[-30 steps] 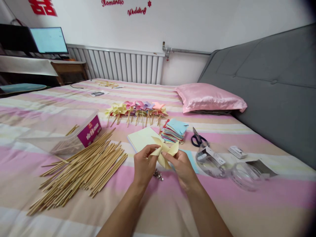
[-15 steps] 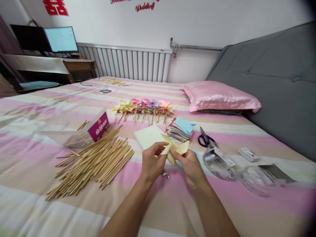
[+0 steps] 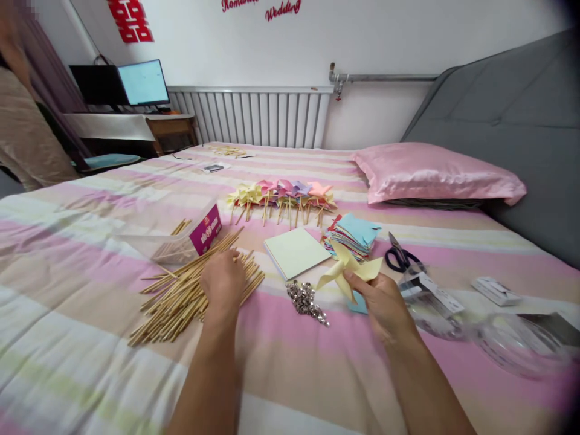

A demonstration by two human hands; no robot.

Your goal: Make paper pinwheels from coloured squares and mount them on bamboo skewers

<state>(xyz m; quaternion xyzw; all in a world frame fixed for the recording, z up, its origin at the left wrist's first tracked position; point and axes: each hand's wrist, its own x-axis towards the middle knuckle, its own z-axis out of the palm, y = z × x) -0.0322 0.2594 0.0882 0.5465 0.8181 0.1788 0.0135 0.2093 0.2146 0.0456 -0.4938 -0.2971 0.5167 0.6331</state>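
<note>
A pale yellow paper pinwheel [image 3: 347, 269] is pinched between the thumb and fingers of my right hand [image 3: 383, 302], its blades spread out. My left hand [image 3: 222, 278] is over the pile of thin wooden sticks [image 3: 181, 308]; its fingers point away and are mostly hidden, so I cannot tell whether it grips a stick. Between my hands lies a small heap of shiny metal fasteners [image 3: 306, 302]. Behind that heap is a stack of pale square paper [image 3: 296, 251]. A stack of cut coloured paper [image 3: 356, 232] sits just beyond the pinwheel.
Finished pinwheels on sticks [image 3: 281, 193] lie in a row farther back. A clear plastic box [image 3: 149, 244] with sticks stands at left. Scissors [image 3: 401, 257], clear plastic containers [image 3: 435, 308] and a pink pillow [image 3: 439, 172] are at right. A person [image 3: 27, 133] stands far left.
My left hand has let go of the pinwheel and moved left onto the sticks. My right hand keeps the pinwheel, now slightly farther right. The view has shifted left, and a person shows there.
</note>
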